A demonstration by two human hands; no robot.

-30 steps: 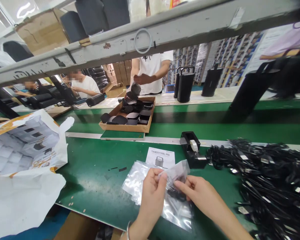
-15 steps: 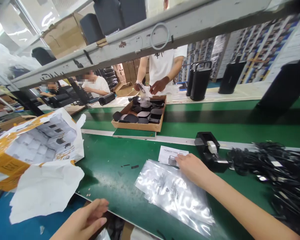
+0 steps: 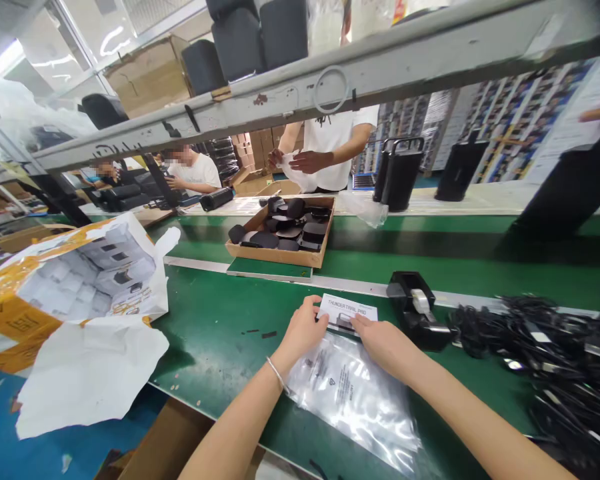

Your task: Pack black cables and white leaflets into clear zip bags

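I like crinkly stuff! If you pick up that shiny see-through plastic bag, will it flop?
Probably. The clear, wrinkled plastic bag lies flat and creased on the green table, so it looks thin, floppy and light. Its glossy surface suggests it could slide easily when pushed.

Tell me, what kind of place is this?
Most likely a factory packing line: a long green conveyor belt, a cardboard tray of black parts, a big pile of black cables, and another person working across the belt.
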